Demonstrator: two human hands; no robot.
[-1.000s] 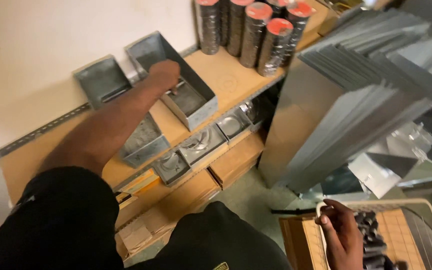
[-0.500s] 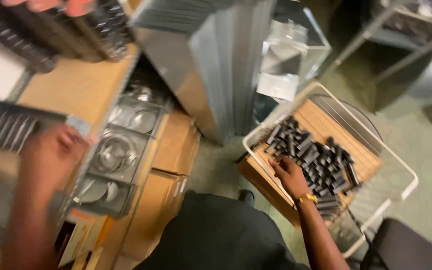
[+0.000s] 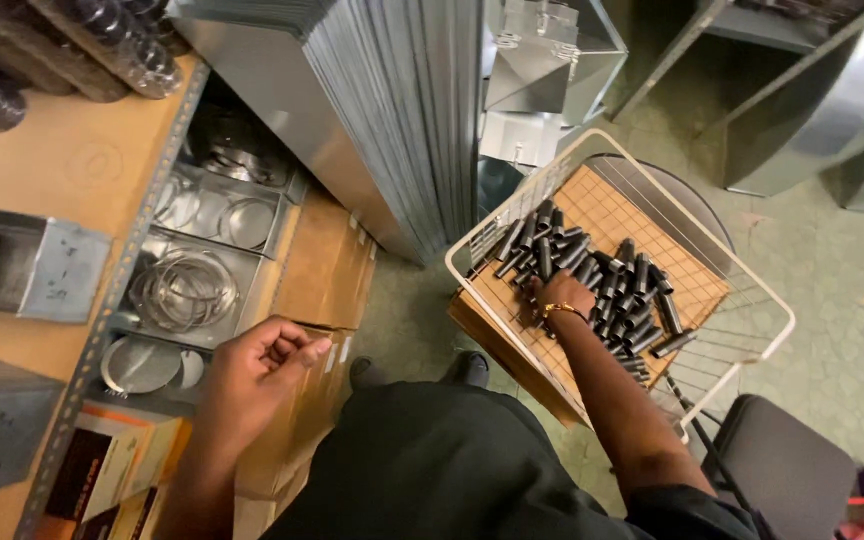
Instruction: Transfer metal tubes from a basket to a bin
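Reaching down into the white wire basket [image 3: 764, 318], the right hand [image 3: 562, 296] lay palm-down on the heap of short black tubes [image 3: 607, 290], its fingers curled among them; whether it had actually closed on one could not be told from above. The left hand [image 3: 257, 372] hung loose and empty, fingers half curled, just in front of the brown cartons [image 3: 324, 268] under the shelf edge, touching nothing clearly. By the look of it, this was the picking-up step: a tube being gathered from the pile. A next move would have called for a firm pinch on one tube and a straight lift over the basket's near rim. The tubes lay scattered across a cardboard liner [image 3: 620, 215], thickest at the left, thinner toward the far right corner. Room was tight: the stack of grey metal sheets [image 3: 402, 130] stood close against the basket's left rim, while the metal trays [image 3: 202, 240] with wire rings sat beyond the left hand. The open floor [image 3: 832, 270] lay farther right, past the basket.
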